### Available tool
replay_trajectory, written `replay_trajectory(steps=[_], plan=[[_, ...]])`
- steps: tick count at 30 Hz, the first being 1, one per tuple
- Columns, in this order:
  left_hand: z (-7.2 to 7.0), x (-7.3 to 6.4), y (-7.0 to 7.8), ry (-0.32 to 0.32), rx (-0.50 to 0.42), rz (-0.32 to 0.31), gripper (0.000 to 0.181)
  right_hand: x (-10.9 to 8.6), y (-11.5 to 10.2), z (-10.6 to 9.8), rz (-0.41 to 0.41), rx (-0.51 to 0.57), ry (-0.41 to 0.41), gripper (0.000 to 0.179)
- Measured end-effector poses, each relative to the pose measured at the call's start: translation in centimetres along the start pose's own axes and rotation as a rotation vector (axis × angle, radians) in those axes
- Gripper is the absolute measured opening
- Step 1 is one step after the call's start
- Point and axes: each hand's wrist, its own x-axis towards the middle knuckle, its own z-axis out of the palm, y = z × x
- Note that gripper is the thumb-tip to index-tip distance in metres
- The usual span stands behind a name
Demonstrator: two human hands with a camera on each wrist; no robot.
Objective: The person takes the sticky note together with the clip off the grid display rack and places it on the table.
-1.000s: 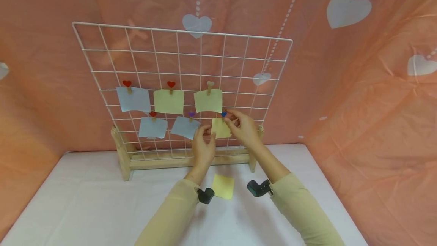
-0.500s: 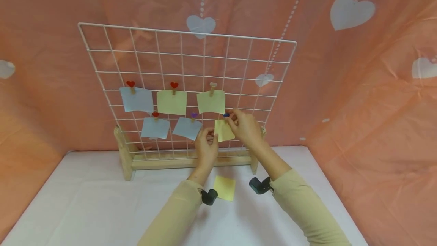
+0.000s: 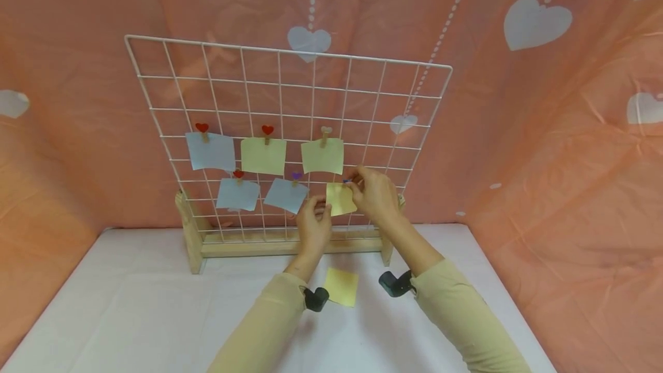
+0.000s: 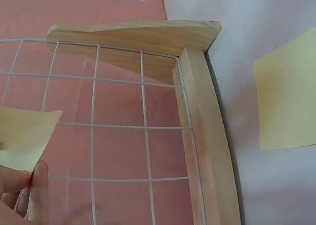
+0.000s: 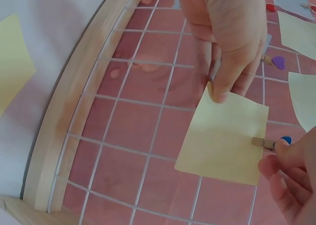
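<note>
A yellow sticky note lies against the lower right of a white wire grid. My left hand pinches its left edge between thumb and fingers. At the note's upper edge, my right hand pinches a small wooden clothespin with a blue heart. In the right wrist view the pin's jaw end overlaps the note, and thumb and fingertips press its heart end. Beside the left hand hangs a tilted blue note under a purple-heart clothespin. Above hangs a pale green note.
Another green note and two blue notes hang farther left on clothespins. The grid stands in a wooden base on a white table. A loose yellow note lies in front, below the forearms. Pink cloth hangs behind.
The right hand has shifted the blue-heart clothespin slightly downward and tipped it, so its heart face shows less. The left hand keeps its hold on the note. The head view has shifted a little.
</note>
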Motion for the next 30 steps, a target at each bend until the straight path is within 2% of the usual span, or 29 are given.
replay_trajectory(steps=[10, 18, 24, 30], plan=[[-0.3, -0.4, -0.4, -0.006, 0.006, -0.024, 0.016, -0.4, 0.2, 0.2, 0.108, 0.170, 0.024, 0.009], [-0.8, -0.9, -0.4, -0.031, -0.021, -0.065, 0.016, -1.2, 0.9, -0.1, 0.190, 0.365, 0.016, 0.014], [-1.9, -1.7, -0.5, -0.052, -0.005, -0.096, 0.016, -2.7, 2.0, -0.3, 0.255, 0.450, 0.021, 0.019], [-3.3, -2.0, -1.0, -0.074, -0.004, -0.136, 0.019, -3.9, 3.2, -0.2, 0.266, 0.505, 0.041, 0.020]])
